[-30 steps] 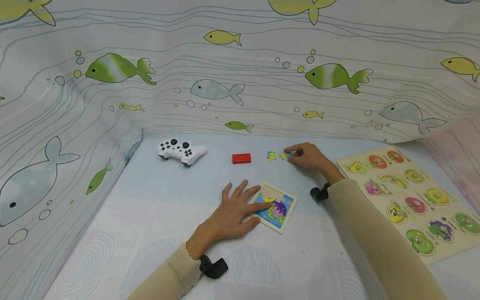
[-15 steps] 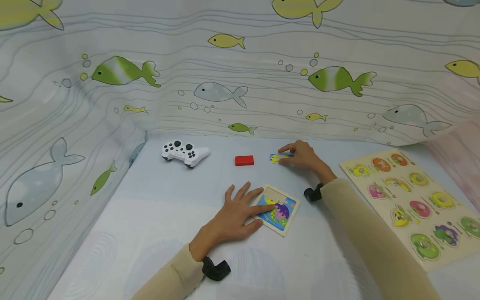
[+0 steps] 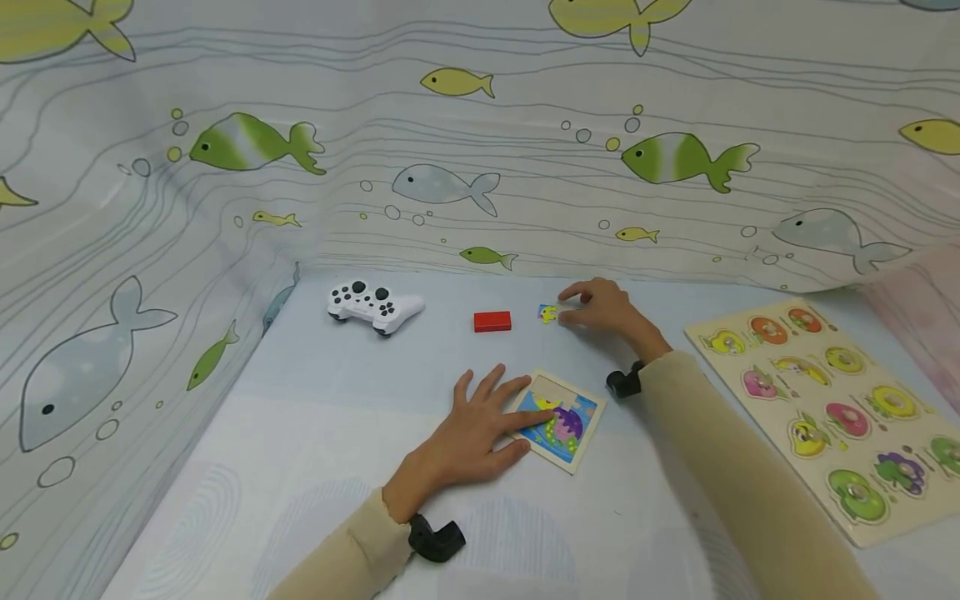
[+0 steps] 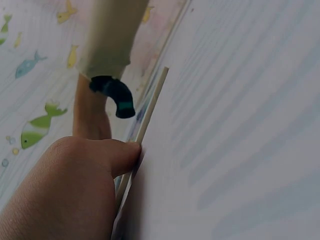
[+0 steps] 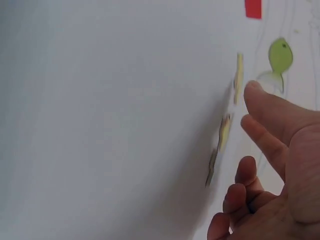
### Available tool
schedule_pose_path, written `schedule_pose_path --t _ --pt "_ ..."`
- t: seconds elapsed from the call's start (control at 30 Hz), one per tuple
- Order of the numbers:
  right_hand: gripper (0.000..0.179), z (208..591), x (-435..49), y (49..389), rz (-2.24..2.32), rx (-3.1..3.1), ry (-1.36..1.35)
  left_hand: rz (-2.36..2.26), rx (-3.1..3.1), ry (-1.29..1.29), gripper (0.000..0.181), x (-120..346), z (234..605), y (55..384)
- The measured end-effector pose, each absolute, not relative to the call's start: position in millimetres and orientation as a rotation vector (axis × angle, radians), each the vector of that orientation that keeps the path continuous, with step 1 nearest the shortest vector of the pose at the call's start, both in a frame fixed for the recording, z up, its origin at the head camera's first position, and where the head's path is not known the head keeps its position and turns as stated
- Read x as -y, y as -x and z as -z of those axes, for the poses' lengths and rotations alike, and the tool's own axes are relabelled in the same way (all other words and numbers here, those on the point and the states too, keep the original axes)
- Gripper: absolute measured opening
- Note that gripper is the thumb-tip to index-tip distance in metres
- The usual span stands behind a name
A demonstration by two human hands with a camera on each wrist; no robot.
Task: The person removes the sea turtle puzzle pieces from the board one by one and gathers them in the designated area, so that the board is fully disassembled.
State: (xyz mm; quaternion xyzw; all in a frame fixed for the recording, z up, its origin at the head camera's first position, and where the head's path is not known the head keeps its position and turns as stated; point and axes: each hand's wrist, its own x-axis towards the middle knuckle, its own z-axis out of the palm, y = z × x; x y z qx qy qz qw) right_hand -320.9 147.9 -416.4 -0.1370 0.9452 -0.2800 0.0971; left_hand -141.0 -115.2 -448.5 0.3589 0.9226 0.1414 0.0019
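Note:
A small square jigsaw puzzle in a wooden frame (image 3: pixel 549 389) lies on the table, its picture showing a purple and yellow cartoon animal. My left hand (image 3: pixel 476 433) rests on its left side, fingers spread, with the index finger lying over the picture. In the left wrist view the thumb (image 4: pixel 125 155) touches the frame's edge. My right hand (image 3: pixel 600 307) hovers at the loose puzzle pieces (image 3: pixel 548 313), partly hiding them. In the right wrist view the pieces (image 5: pixel 225 131) lie in a row on the table, seen edge-on, with the thumb and fingers apart from them.
A red block (image 3: pixel 492 322) lies left of the loose pieces. Farther left is a white game controller (image 3: pixel 375 307). A large wooden fruit puzzle board (image 3: pixel 817 400) takes up the right side. A fish-print sheet (image 3: pixel 442 233) rises behind the table.
My right hand has shifted slightly left over the loose pieces, and now covers more of them. The left hand has stayed on the framed puzzle. The head view has shifted slightly.

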Motion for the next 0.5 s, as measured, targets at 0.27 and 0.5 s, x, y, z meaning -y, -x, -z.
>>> schedule_pose_path --t 0.27,0.5 --pt "0.044 416.2 -179.9 315.9 0.876 -2.745 0.485 -0.484 -2.899 -1.135 0.047 117.4 445.1 140.4" --pt "0.038 419.0 -177.0 316.9 0.905 -2.760 0.395 -0.510 -2.873 -1.124 0.048 115.1 447.6 141.4"
